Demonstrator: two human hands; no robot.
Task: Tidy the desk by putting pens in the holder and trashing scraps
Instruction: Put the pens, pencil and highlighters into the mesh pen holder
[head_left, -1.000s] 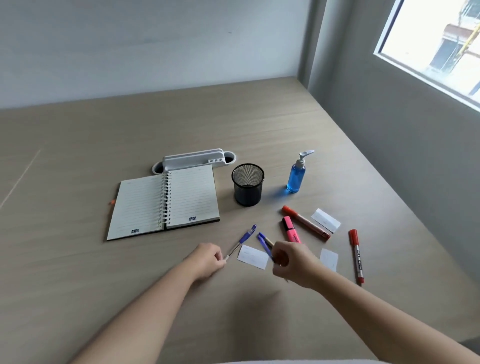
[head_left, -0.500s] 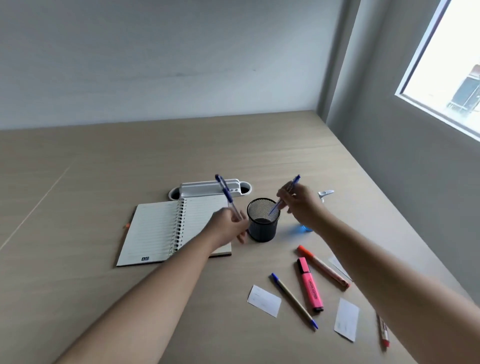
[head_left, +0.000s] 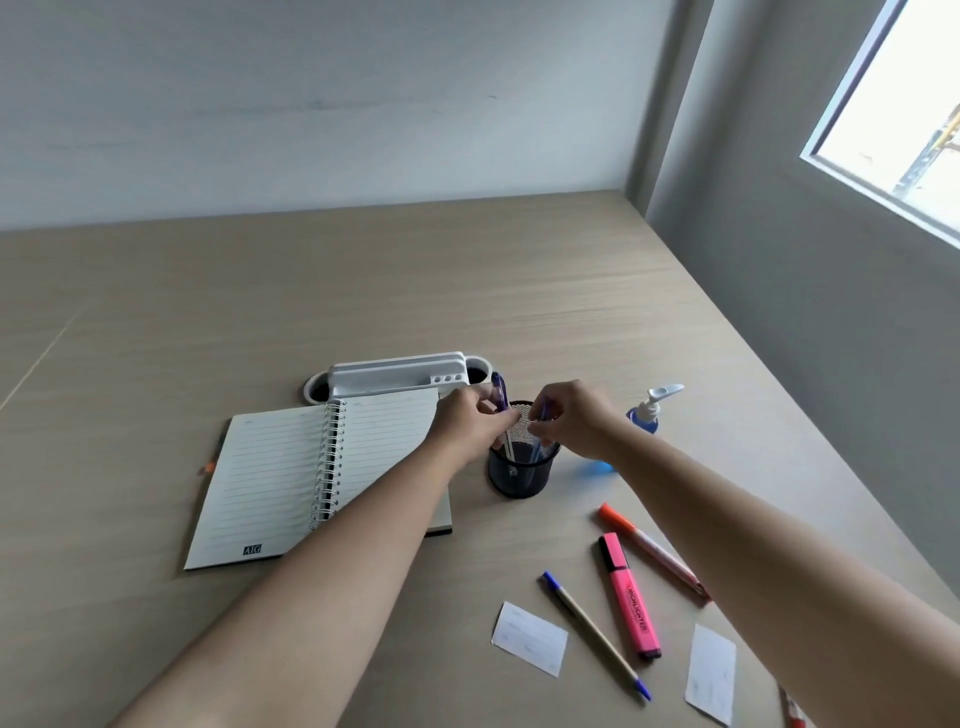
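Each hand, left (head_left: 470, 423) and right (head_left: 574, 422), pinches a blue pen over the mesh holder (head_left: 522, 467). Pens are light, stiff, smooth; hold mid-barrel.

black mesh holder (head_left: 523, 475), pink highlighter (head_left: 629, 597), lined white notebook (head_left: 291, 478).

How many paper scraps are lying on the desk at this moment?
2. One paper scrap lies left of the tan pen; the other lies right of the pink highlighter, by the right forearm, which may hide more.
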